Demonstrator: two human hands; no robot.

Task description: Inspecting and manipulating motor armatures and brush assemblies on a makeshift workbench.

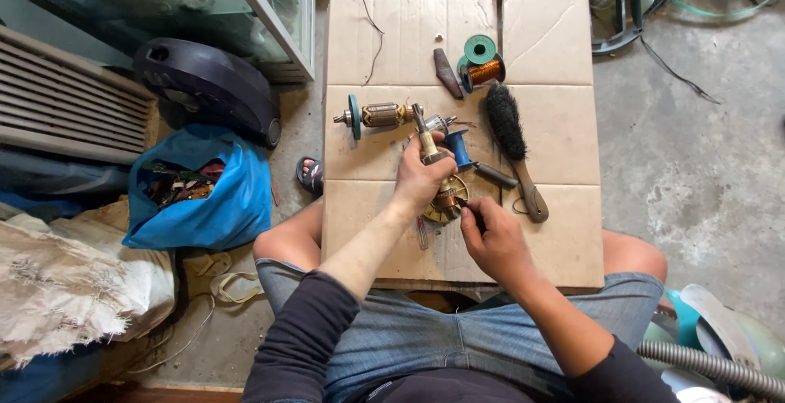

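Observation:
My left hand [421, 176] grips a tool with a pale handle [427, 143], its metal tip pointing up and away. Under that hand a round motor stator with copper windings [450, 199] rests on the cardboard sheet [548, 43] across my lap. My right hand [495, 239] pinches a small dark tool at the stator's right edge. A blue-handled tool [459, 148] lies just beyond my left hand. A motor armature with a teal disc [374, 115] lies to the far left.
A black bristle brush with a wooden handle [513, 148], a green spool of copper wire [481, 61] and a dark brown piece [447, 73] lie on the cardboard. A blue bag of parts [204, 186] and a black housing [208, 84] sit left. A grey hose [707, 366] lies right.

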